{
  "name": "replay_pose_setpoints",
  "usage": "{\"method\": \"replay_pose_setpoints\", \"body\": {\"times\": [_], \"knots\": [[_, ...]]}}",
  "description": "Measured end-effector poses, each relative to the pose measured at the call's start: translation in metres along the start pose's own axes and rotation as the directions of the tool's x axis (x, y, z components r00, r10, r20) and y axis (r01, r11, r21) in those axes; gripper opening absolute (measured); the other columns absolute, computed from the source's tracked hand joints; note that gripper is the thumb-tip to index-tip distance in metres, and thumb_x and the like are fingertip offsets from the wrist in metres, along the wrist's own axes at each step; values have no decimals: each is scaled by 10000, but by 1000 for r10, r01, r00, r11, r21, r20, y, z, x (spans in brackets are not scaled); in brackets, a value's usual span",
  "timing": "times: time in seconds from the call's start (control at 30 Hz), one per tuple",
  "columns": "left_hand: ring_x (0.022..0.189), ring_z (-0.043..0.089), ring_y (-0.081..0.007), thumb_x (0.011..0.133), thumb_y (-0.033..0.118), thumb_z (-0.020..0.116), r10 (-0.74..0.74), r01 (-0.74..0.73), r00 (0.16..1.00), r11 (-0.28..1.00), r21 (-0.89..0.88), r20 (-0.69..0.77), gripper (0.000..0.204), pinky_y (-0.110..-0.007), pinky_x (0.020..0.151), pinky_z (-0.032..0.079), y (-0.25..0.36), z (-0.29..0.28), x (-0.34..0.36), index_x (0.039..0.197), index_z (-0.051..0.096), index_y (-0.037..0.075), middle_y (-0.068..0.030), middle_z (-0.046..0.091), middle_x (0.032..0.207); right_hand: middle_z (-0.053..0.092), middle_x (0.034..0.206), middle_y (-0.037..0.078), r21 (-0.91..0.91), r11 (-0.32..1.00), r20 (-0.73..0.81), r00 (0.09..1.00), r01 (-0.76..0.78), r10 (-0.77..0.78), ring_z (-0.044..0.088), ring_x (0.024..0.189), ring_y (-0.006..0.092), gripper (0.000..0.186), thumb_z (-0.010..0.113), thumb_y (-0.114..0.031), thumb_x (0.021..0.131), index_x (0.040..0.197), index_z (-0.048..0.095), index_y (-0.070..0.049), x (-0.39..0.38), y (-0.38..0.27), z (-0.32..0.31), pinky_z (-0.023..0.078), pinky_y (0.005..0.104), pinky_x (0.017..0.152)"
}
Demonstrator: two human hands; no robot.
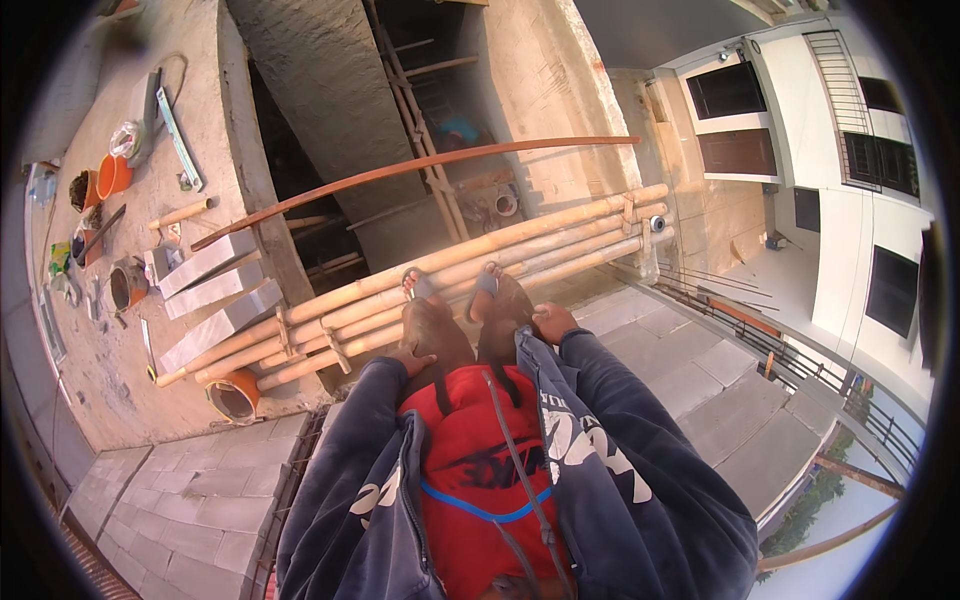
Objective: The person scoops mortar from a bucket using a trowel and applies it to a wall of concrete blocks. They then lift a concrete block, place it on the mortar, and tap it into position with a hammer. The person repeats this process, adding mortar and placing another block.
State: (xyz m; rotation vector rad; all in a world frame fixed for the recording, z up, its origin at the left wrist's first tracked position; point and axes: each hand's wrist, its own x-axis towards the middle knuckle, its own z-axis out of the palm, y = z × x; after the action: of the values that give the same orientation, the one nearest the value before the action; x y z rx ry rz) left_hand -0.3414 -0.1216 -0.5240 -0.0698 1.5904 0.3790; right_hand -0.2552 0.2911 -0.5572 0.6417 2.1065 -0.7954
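Both forearms, in dark blue jacket sleeves, reach forward to my legs. My left hand [412,360] lies on my left leg, fingers stretched along it and holding nothing. My right hand [552,322] is beside my right knee, near the jacket's front edge [530,350]. Its fingers look bent and partly hidden, and I see no tool in it. Ahead, my feet, in sandals [416,285], rest on a row of bamboo poles [450,280] that spans a deep opening. Beyond my feet a long, thin reddish-brown strip [420,162] crosses the opening.
The opening drops between rough walls, with more poles [425,130] below. On the left ledge are grey blocks [225,325], orange buckets [115,175], a level [180,140] and a bamboo piece [180,213]. Block walls [190,490] stand lower left and right [710,370]. White buildings [800,120] rise at right.
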Motion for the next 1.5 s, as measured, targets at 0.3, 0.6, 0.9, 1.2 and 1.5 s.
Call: {"method": "replay_pose_setpoints", "body": {"times": [0.3, 0.6, 0.9, 1.2, 1.5], "knots": [[1469, 527, -464, 798, 536, 867, -14, -28, 984, 973, -231, -177, 1240, -481, 1245, 411, -20, 70, 88, 1735, 193, 83, -314, 494, 1615, 459, 1598, 268, -452, 891, 243, 967, 48, 72, 538, 1426, 471, 616, 711, -421, 949, 1517, 618, -202, 55, -47, 51, 433, 531, 1218], [1439, 562, -441, 782, 528, 858, -384, 237, 902, 822, -517, -196, 1117, -495, 1203, 464, 39, 47, 101, 1707, 317, 214, -305, 518, 1590, 100, 1775, 242, -717, 695, 308, 868, -58, 390, 376, 1546, 548, 759, 670, -439, 911, 1633, 478, -309, 108, -73, 58, 373, 601, 1259], [1357, 637, -375, 885, 516, 768, -574, 373, 796, 715, -591, -192, 767, -469, 1145, 510, 38, 74, 158, 1572, 555, 247, -189, 620, 1495, 388, 1635, 228, -729, 684, 234, 941, 4, 243, 477, 1470, 489, 692, 671, -489, 922, 1540, 598, -185, 138, -60, 57, 446, 569, 1193], [1342, 656, -346, 886, 551, 756, -606, 397, 784, 659, -639, -138, 732, -488, 1120, 522, 34, 75, 173, 1548, 595, 283, -163, 671, 1450, 507, 1535, 207, -756, 654, 190, 964, 24, 184, 532, 1430, 448, 634, 673, -504, 927, 1460, 662, -161, 145, -65, 67, 478, 549, 1163], [1340, 654, -357, 876, 522, 749, -590, 385, 799, 651, -654, -117, 721, -448, 1146, 507, 16, 75, 181, 1520, 635, 220, -198, 656, 1465, 526, 1516, 204, -809, 585, 191, 966, 56, 172, 552, 1401, 458, 616, 652, -517, 939, 1429, 678, -146, 155, -74, 88, 484, 568, 1152]]}}
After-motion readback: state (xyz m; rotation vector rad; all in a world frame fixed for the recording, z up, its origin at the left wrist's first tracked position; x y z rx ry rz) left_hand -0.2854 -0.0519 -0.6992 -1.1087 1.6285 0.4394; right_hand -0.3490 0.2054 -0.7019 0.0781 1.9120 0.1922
